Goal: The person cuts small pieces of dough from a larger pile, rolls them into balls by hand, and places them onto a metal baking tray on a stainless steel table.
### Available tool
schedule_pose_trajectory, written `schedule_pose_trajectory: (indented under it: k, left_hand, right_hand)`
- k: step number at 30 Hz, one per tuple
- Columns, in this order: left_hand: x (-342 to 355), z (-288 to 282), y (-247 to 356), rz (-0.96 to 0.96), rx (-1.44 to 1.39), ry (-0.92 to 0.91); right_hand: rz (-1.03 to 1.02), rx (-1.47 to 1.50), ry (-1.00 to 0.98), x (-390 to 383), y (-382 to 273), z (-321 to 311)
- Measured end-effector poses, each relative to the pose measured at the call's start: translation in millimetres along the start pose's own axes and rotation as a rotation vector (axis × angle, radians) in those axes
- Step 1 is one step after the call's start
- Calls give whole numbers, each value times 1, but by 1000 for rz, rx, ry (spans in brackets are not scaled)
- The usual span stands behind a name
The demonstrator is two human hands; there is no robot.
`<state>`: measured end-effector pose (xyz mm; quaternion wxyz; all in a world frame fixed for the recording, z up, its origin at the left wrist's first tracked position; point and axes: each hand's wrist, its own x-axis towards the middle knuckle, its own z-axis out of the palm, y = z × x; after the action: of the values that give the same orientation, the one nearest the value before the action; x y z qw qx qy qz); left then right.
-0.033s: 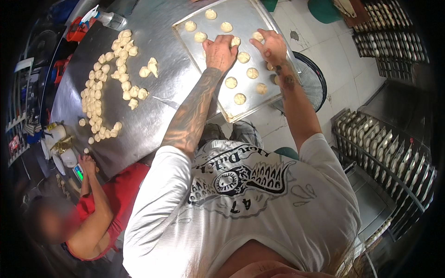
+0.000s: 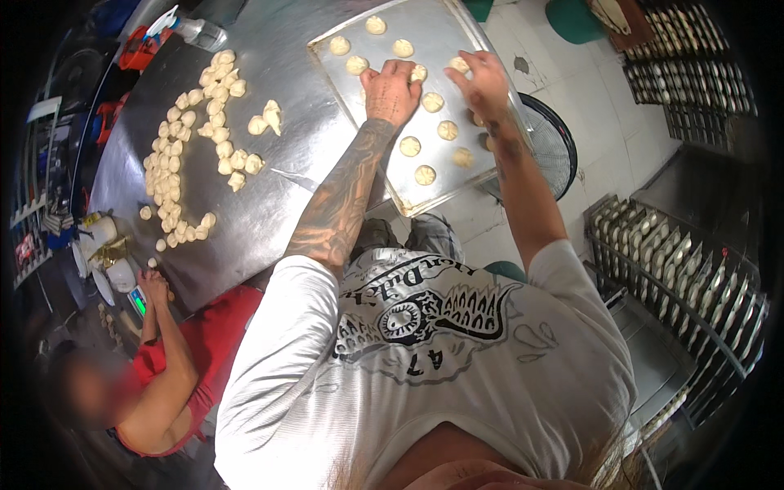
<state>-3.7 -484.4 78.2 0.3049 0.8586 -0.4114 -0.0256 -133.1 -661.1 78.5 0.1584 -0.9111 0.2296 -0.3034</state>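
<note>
A metal baking tray (image 2: 384, 181) holds several round, flattened dough pieces (image 2: 432, 102) with creased tops. My left hand (image 2: 390, 94) is palm down over the tray's middle, fingers curled, with a dough piece (image 2: 418, 73) at its thumb side. Its fingertips are partly hidden. Near the right edge, my right hand (image 2: 485, 85) has thumb and fingers around another dough piece (image 2: 459, 64). This hand is slightly blurred. More dough lies partly covered under both hands and the right wrist.
The steel table (image 2: 278, 65) bears many loose dough lumps (image 2: 173, 151) and a spray bottle (image 2: 200, 34). A co-worker in red (image 2: 220, 327) has both hands by a scale (image 2: 138, 301) at lower left. A round fan (image 2: 549, 143) stands right of the tray; loaded racks (image 2: 678, 269) stand farther right.
My right hand has turned slightly at the wrist, its fingers staying by the same dough piece. My left hand has hardly moved. The whole view has shifted a little.
</note>
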Motion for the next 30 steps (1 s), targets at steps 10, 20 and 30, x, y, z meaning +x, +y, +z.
schedule_pose_trajectory:
  k: [10,20,30]
  left_hand:
    - [-193,-80,-51,-684,-1663,-77]
    - [-326,-251,-252,-809,-768,687]
    - [-273,-318,-432,-756,394,545]
  right_hand:
    - [-106,725,-512,-127,-254,-11]
    - [-236,715,-658,-69,-479,170]
    - [-671,7,-996,9,-656,368]
